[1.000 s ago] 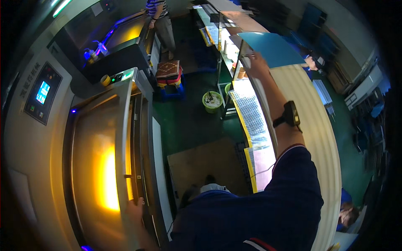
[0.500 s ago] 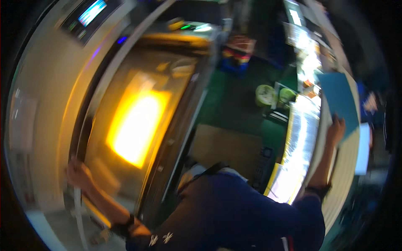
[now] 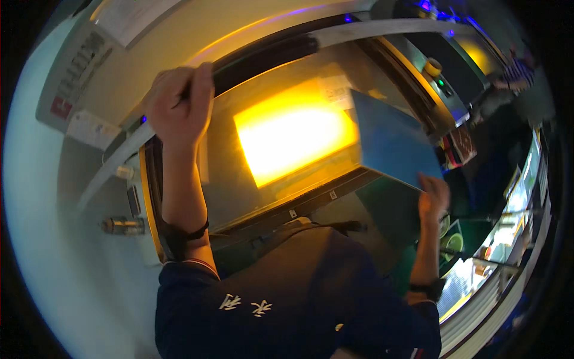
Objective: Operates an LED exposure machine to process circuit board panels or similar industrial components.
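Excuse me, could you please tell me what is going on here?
A person stands at a machine whose bed is lit by a bright yellow glow. Their right hand holds a blue sheet by its lower corner, tilted near the right part of the bed. Their left hand is raised at the machine's pale frame, fingers curled; whether it grips the frame is hard to tell. Farther off, someone in a striped shirt is near another machine.
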A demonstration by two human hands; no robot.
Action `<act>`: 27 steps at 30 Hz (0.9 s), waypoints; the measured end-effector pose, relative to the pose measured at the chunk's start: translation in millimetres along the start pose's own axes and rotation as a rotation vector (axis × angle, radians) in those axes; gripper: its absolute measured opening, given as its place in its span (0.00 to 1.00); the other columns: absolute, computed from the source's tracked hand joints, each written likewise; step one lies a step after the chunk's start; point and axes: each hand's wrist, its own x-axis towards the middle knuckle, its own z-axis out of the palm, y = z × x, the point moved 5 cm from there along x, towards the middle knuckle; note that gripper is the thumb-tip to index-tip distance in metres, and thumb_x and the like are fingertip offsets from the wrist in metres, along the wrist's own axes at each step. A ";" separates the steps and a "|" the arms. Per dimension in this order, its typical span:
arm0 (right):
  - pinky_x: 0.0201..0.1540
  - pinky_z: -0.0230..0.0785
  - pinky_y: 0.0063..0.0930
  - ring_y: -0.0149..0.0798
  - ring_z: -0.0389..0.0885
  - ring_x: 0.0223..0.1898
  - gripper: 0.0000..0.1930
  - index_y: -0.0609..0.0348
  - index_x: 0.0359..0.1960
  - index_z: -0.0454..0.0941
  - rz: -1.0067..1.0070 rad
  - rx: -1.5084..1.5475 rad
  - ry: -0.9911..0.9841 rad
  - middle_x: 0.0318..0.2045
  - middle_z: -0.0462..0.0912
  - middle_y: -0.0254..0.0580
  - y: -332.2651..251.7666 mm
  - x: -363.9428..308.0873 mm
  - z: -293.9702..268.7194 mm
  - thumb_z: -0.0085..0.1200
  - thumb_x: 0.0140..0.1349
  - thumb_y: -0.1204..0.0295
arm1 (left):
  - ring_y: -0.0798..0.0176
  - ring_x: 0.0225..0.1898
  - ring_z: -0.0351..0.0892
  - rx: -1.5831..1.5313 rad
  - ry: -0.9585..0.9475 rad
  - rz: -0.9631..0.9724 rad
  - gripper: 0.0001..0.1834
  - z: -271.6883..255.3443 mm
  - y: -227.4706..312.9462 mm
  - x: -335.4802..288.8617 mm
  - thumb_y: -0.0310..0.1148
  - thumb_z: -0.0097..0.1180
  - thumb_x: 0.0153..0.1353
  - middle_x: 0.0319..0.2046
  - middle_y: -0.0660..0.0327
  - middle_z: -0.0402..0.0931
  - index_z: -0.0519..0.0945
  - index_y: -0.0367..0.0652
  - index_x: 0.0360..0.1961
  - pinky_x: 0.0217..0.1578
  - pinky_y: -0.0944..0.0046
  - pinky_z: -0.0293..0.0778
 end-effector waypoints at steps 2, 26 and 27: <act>0.41 0.69 0.37 0.42 0.78 0.38 0.16 0.46 0.43 0.84 -0.102 0.230 0.011 0.35 0.81 0.36 -23.8 19.2 84.0 0.59 0.51 0.76 | 0.62 0.15 0.68 -0.014 -0.013 -0.003 0.11 1.9 -0.6 0.4 0.28 0.63 0.56 0.13 0.60 0.70 0.78 0.40 0.18 0.25 0.66 0.67; 0.64 0.58 0.45 0.48 0.70 0.59 0.23 0.49 0.61 0.69 -0.348 0.589 -1.158 0.57 0.73 0.50 -64.6 -40.1 399.0 0.44 0.67 0.55 | 0.46 0.32 0.83 0.230 -1.455 -0.588 0.18 67.0 91.0 -190.2 0.50 0.65 0.48 0.27 0.52 0.82 0.85 0.45 0.29 0.35 0.48 0.78; 0.63 0.61 0.45 0.49 0.73 0.57 0.22 0.49 0.60 0.71 -0.257 0.761 -1.275 0.55 0.75 0.51 -53.3 -70.1 376.9 0.45 0.67 0.56 | 0.46 0.32 0.83 0.242 -1.501 -0.602 0.20 67.8 102.5 -207.4 0.51 0.64 0.48 0.27 0.52 0.82 0.85 0.45 0.29 0.36 0.48 0.78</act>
